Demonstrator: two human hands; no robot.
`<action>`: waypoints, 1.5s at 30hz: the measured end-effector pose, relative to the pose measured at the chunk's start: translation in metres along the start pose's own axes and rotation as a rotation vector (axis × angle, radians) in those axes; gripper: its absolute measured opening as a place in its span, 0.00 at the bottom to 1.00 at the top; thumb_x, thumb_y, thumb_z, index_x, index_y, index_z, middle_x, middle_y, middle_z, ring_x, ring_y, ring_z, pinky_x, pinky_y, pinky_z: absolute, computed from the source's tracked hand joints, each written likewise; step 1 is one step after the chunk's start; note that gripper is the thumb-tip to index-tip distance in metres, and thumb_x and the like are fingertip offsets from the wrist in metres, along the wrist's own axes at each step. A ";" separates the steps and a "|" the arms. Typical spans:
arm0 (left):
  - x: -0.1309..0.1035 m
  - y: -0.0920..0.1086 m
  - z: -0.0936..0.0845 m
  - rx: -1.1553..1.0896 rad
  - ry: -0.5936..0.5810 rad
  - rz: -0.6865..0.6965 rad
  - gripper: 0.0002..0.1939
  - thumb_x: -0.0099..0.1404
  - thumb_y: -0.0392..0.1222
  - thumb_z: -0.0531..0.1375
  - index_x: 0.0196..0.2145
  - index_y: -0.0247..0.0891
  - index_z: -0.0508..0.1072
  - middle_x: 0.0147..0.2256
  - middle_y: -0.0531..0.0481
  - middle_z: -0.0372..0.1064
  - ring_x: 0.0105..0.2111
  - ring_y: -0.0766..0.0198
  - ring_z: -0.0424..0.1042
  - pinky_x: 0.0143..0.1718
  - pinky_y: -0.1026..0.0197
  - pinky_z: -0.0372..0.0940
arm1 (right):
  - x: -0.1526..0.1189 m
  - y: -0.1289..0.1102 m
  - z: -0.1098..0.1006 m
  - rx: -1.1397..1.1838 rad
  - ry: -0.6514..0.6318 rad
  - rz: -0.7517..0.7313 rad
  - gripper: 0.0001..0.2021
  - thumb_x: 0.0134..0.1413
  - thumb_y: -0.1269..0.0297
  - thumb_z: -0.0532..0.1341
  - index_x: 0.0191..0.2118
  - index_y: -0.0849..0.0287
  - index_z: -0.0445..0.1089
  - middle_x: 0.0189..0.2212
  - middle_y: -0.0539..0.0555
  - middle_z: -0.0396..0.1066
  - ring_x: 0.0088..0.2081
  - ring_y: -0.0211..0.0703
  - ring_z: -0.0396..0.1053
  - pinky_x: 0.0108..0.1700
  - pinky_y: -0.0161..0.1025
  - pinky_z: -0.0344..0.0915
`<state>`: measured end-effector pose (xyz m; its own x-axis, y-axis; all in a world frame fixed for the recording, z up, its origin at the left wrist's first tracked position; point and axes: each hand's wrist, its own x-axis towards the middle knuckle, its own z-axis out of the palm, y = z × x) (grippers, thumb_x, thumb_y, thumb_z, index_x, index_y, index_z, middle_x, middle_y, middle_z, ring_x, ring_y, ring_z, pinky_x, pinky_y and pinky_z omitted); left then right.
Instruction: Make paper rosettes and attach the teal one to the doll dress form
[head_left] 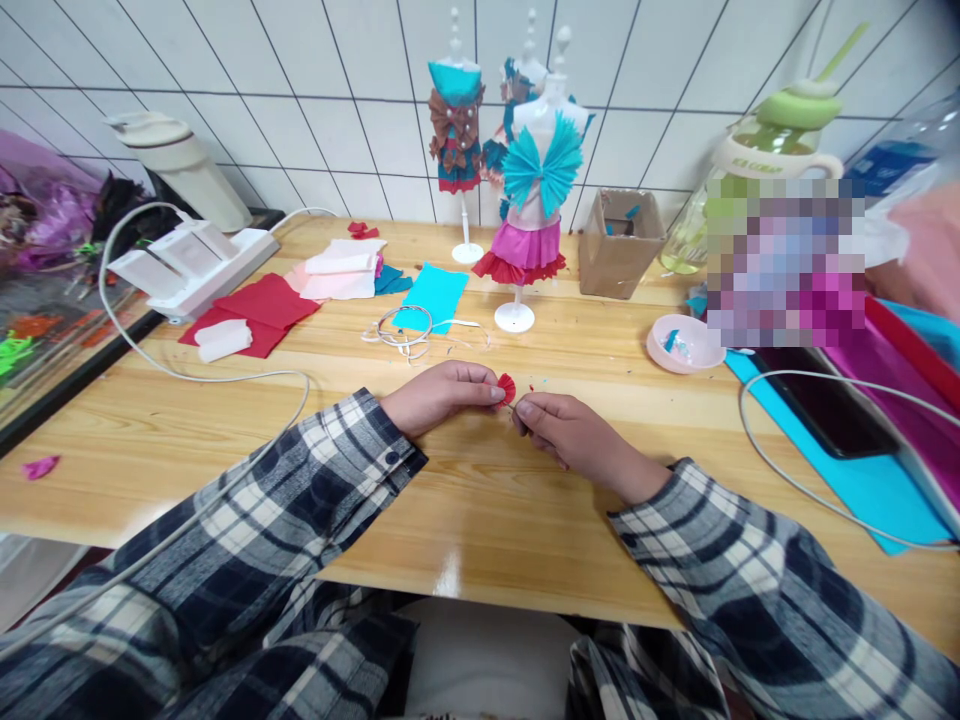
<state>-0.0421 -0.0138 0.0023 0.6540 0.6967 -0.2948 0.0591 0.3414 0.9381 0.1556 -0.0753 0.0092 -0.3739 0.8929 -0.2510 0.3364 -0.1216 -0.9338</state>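
Forearms (315,480) angled inward — left fingers (472,373) pinching red piece (507,387), right fingers (534,413) gripping thin strand (511,406)

A light wood-grained table (450,530) is spanning the frame. At left, a white power strip (221,272), red sheets (277,302) and a small pink scrap (40,467) are lying on it. At upper centre, two dress forms (541,195) are standing; rightward, a cardboard box (616,250) and pink bowl (667,362) are resting.

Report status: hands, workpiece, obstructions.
Left hand pinching small red pleated piece. Right hand holding something thin beside it, too small to identify. White cable crossing left sleeve.
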 end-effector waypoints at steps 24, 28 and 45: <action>0.001 0.002 0.007 -0.101 0.090 0.044 0.13 0.52 0.45 0.70 0.28 0.32 0.76 0.30 0.49 0.71 0.33 0.65 0.68 0.41 0.60 0.61 | -0.001 -0.003 -0.001 -0.054 0.066 0.018 0.16 0.61 0.53 0.49 0.31 0.58 0.63 0.18 0.44 0.53 0.20 0.34 0.53 0.23 0.34 0.51; 0.001 0.003 0.007 -0.100 0.089 0.050 0.13 0.52 0.45 0.69 0.27 0.31 0.76 0.29 0.49 0.71 0.32 0.65 0.68 0.41 0.60 0.61 | -0.001 -0.002 -0.001 -0.072 0.070 0.009 0.16 0.62 0.52 0.48 0.31 0.57 0.63 0.18 0.44 0.54 0.21 0.35 0.53 0.23 0.34 0.51; 0.001 0.001 0.006 -0.088 0.082 0.049 0.13 0.53 0.45 0.69 0.29 0.31 0.76 0.30 0.49 0.72 0.32 0.66 0.68 0.41 0.60 0.61 | 0.001 0.001 0.000 -0.105 0.067 -0.055 0.17 0.64 0.52 0.47 0.30 0.57 0.61 0.19 0.45 0.54 0.23 0.36 0.54 0.27 0.35 0.53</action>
<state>-0.0369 -0.0161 0.0037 0.5905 0.7620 -0.2659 -0.0407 0.3571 0.9332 0.1559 -0.0749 0.0081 -0.3367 0.9243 -0.1796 0.4070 -0.0292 -0.9130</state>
